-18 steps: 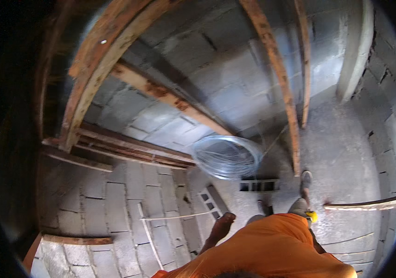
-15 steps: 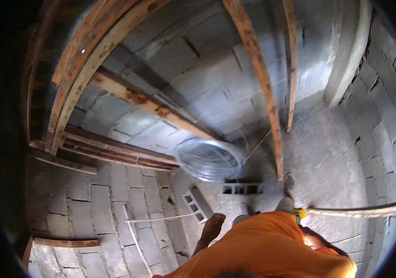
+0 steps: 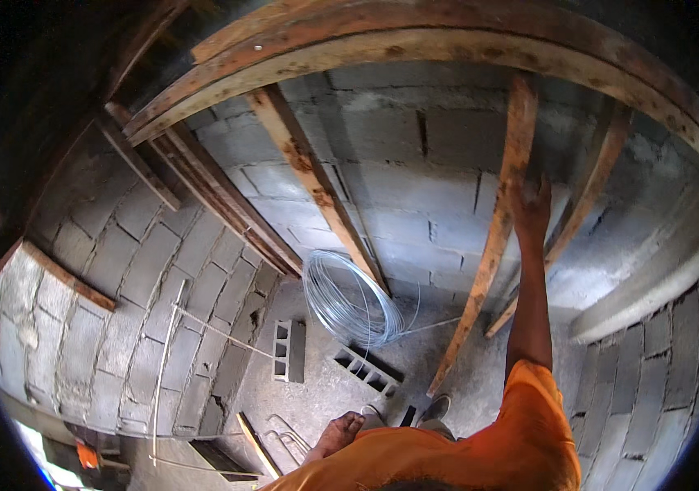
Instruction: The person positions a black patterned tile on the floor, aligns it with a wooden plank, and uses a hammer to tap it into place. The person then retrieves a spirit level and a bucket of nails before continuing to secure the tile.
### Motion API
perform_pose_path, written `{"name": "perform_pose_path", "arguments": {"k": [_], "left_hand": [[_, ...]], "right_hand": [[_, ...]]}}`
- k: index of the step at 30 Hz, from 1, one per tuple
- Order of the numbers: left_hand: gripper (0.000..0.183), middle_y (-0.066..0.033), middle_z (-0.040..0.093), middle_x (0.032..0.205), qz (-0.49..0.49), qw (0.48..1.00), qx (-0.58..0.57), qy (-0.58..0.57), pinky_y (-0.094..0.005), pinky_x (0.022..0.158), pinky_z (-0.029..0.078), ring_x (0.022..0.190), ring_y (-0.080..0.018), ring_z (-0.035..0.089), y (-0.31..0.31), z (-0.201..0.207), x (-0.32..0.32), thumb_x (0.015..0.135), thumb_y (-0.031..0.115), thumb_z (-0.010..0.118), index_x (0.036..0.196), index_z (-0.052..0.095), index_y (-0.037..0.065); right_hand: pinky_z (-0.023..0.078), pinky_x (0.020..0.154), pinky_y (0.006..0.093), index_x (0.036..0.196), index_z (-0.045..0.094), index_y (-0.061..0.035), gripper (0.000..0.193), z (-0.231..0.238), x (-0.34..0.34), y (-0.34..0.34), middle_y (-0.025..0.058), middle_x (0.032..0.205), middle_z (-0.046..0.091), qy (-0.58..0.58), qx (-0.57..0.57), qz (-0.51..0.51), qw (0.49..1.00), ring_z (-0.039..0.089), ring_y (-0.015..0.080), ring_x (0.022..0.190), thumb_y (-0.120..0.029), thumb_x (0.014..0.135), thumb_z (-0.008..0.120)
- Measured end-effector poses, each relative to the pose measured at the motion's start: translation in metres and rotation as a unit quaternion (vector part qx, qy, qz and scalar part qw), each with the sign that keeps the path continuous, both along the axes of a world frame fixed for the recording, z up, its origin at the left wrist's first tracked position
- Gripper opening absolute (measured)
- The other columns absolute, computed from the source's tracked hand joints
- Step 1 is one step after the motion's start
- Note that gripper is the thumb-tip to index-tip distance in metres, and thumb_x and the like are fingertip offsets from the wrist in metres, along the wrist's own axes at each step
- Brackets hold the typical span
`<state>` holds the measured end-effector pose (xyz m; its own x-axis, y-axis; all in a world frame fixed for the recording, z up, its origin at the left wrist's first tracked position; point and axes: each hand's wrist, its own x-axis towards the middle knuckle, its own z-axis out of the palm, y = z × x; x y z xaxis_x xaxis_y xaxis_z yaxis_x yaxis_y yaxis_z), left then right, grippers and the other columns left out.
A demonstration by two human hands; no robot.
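The wooden post [image 3: 489, 254] nearest the right hand [image 3: 533, 209] is long, narrow and tan, blotched with dark reddish-brown stains; it slants from the overhead beam [image 3: 415, 45] down toward the floor [image 3: 255, 389]. The right hand is raised at the post's right edge, its fingers wide (whether they press on the wood, I cannot tell). The left hand [image 3: 340, 432] is low beside the orange shirt [image 3: 448, 454], fingers bent; I cannot tell whether they hold anything. To the right, only a narrow gap parts the post from a 2nd post [image 3: 587, 188]; to the left, a broader stretch of block wall [image 3: 431, 196] lies open. Near its lower end are a wire coil [image 3: 354, 299] and 2 hollow blocks [image 3: 288, 352].
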<state>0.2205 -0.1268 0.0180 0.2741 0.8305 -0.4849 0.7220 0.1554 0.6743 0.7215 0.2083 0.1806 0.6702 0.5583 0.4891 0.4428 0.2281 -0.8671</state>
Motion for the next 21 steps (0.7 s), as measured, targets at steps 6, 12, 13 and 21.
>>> {"name": "perform_pose_path", "arguments": {"k": [6, 12, 13, 21], "left_hand": [[0.032, -0.0147, 0.072, 0.093, 0.174, 0.979, -0.064, -0.091, -0.0376, 0.082, 0.053, 0.090, -0.0233, 0.068, -0.038, 0.005, -0.020, 0.104, 0.033, 0.058, 0.115, 0.066, 0.004], [0.027, -0.0110, 0.071, 0.084, 0.190, 0.971, -0.064, -0.129, -0.0385, 0.073, 0.053, 0.079, -0.0198, 0.065, -0.045, -0.008, -0.067, 0.103, 0.030, 0.060, 0.110, 0.068, 0.004], [0.027, -0.0120, 0.070, 0.084, 0.157, 0.982, -0.040, -0.099, -0.0391, 0.073, 0.053, 0.078, -0.0202, 0.065, -0.040, -0.006, -0.076, 0.103, 0.030, 0.060, 0.109, 0.068, 0.004], [0.031, -0.0238, 0.071, 0.092, -0.078, 0.994, 0.074, -0.020, -0.0439, 0.078, 0.053, 0.086, -0.0368, 0.070, 0.020, 0.030, -0.082, 0.103, 0.031, 0.058, 0.109, 0.067, 0.003]], "right_hand": [[0.054, 0.085, 0.0470, 0.119, 0.055, -0.0009, 0.065, 0.032, -0.008, 0.071, 0.0184, 0.105, 0.066, -0.056, 0.025, -0.117, 0.991, 0.067, 0.0375, 0.100, -0.035, 0.075, 0.087], [0.056, 0.081, 0.0465, 0.125, 0.055, -0.0062, 0.057, 0.051, -0.041, 0.014, 0.0191, 0.106, 0.070, -0.048, 0.031, -0.118, 0.991, 0.070, 0.0369, 0.096, -0.024, 0.077, 0.081], [0.056, 0.082, 0.0461, 0.126, 0.055, -0.0064, 0.058, 0.059, -0.052, -0.003, 0.0191, 0.106, 0.070, -0.058, 0.050, -0.123, 0.989, 0.070, 0.0364, 0.096, -0.023, 0.078, 0.081], [0.056, 0.078, 0.0385, 0.124, 0.053, -0.0007, 0.059, 0.104, -0.135, -0.132, 0.0171, 0.098, 0.070, -0.037, 0.055, -0.058, 0.996, 0.069, 0.0252, 0.087, -0.020, 0.078, 0.082]]}}
